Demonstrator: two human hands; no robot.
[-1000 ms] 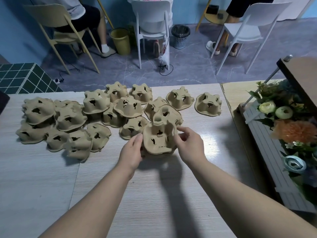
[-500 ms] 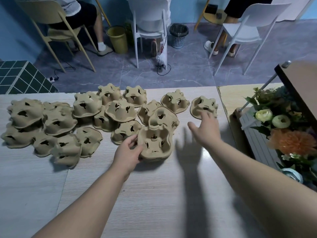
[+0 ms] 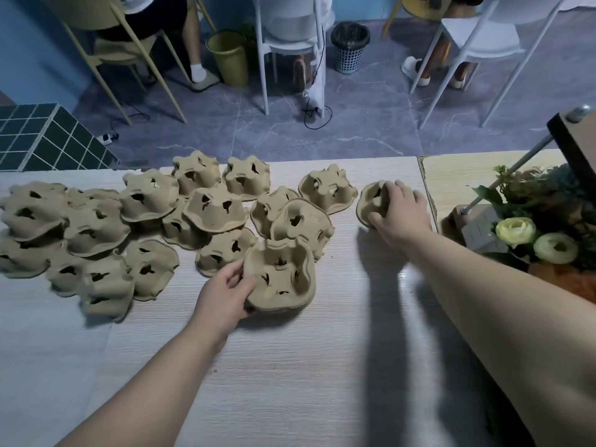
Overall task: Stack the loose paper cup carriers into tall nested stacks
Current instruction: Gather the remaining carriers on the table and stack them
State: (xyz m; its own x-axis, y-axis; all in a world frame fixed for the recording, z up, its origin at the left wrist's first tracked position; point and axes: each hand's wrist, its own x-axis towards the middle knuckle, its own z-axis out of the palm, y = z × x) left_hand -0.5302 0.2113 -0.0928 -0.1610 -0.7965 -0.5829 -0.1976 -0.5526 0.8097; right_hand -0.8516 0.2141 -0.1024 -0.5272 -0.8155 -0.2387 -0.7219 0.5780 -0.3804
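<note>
Cup carriers: brown paper-pulp carriers (image 3: 151,227) lie scattered upside down across the far half of a pale wood-grain tabletop (image 3: 290,366), many overlapping.
Nested stack: a short stack (image 3: 280,279) sits near the middle of the tabletop, cup wells facing up, its far edge touching an overturned carrier (image 3: 301,225).
Left hand: the left hand (image 3: 225,293) holds the stack at its near-left rim, fingers curled against the side, thumb on the rim.
Right hand: the right hand (image 3: 398,209) reaches to the far right and rests on a lone carrier (image 3: 371,196), fingers spread and bent over its top, thumb against its near side.
Lone carrier: it sits apart from the pile, near the tabletop's right edge, beside another overturned carrier (image 3: 327,188).
Right side: artificial flowers (image 3: 535,237) and a wooden stand crowd the neighbouring surface.
Background: people sit on chairs (image 3: 290,37) on a grey floor, with a yellow bucket (image 3: 227,56) and a mesh wastebasket (image 3: 350,46) between them.
</note>
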